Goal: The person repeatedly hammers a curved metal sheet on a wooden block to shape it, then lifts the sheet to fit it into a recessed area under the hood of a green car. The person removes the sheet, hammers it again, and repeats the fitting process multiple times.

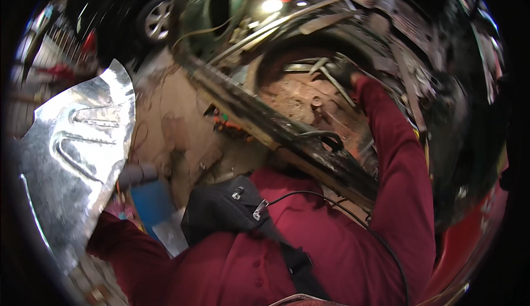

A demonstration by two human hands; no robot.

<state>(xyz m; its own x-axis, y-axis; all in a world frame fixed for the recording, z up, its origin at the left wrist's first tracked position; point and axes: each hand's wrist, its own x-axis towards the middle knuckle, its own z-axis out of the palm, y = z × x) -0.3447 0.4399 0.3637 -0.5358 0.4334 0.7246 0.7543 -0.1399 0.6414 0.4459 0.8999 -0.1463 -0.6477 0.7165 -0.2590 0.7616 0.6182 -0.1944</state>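
Note:
On the left, a shiny sheet metal panel (41, 140) with a curved edge and pressed ridges is held up by my left arm (124, 245). My left hand is hidden behind the panel. My right arm stretches forward into an opened car body. There my right hand (345, 71), in what looks like a dark glove, is at the upper end of a thin pale metal strip or tool (335, 85). Blur and shadow hide its fingers, so I cannot tell if it grips the strip. Below lies a rusty, reddish-brown floor surface (292, 99).
A long worn sill (259, 113) crosses diagonally before me. A black hose (323, 135) loops near it. Metal strips (276, 24) and a lit lamp (271, 5) are farther back. Behind stands a car wheel (158, 19). A black bag (221, 206) hangs at my chest; a blue object (152, 204) is below.

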